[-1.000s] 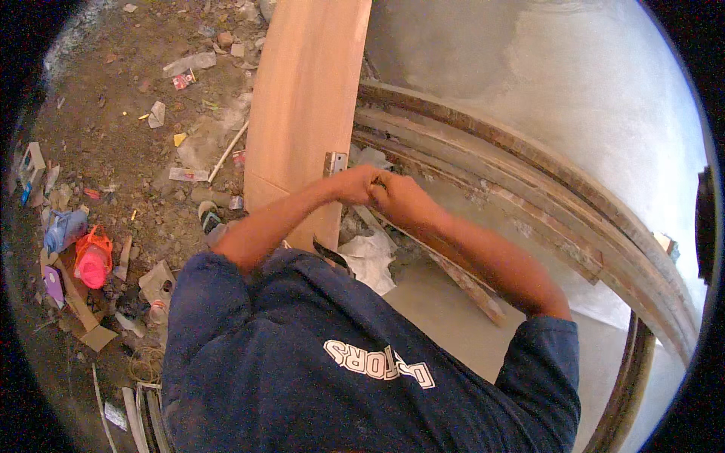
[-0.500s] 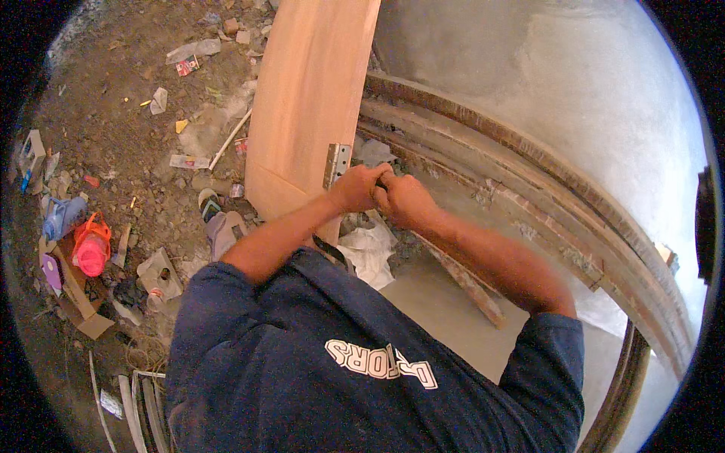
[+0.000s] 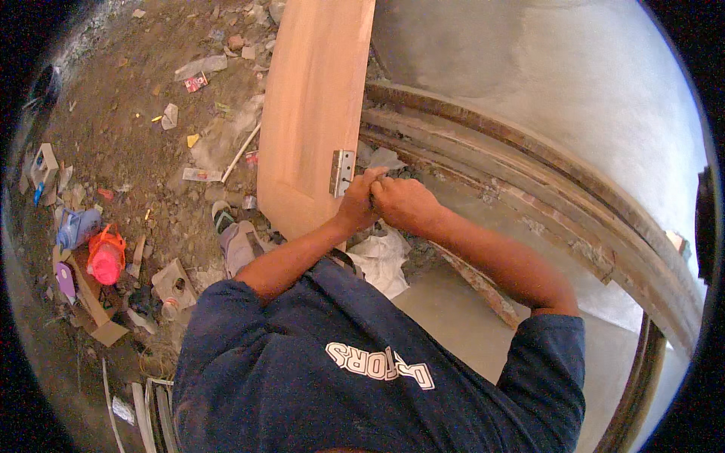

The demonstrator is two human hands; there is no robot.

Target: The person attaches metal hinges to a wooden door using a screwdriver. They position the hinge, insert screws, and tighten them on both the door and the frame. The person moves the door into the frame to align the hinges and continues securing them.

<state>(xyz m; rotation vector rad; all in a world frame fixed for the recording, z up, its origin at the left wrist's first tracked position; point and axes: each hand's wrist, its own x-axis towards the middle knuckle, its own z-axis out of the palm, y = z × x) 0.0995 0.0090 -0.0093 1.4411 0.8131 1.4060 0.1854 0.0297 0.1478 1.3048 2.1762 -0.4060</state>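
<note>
Hinge apart from cardboard box

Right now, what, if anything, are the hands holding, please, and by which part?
Cannot tell: the left hand and right hand, beside the hinge, hide any hold.

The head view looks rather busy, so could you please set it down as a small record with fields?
Left hand: grip closed, by the lower end of a metal hinge; contact unclear
Right hand: grip closed, close against the left hand
Held item: hidden, cannot tell
Hinge position: along the right edge of a wooden panel
Right side: long planks
Left side: littered ground, blue jug, orange-and-pink item
</note>
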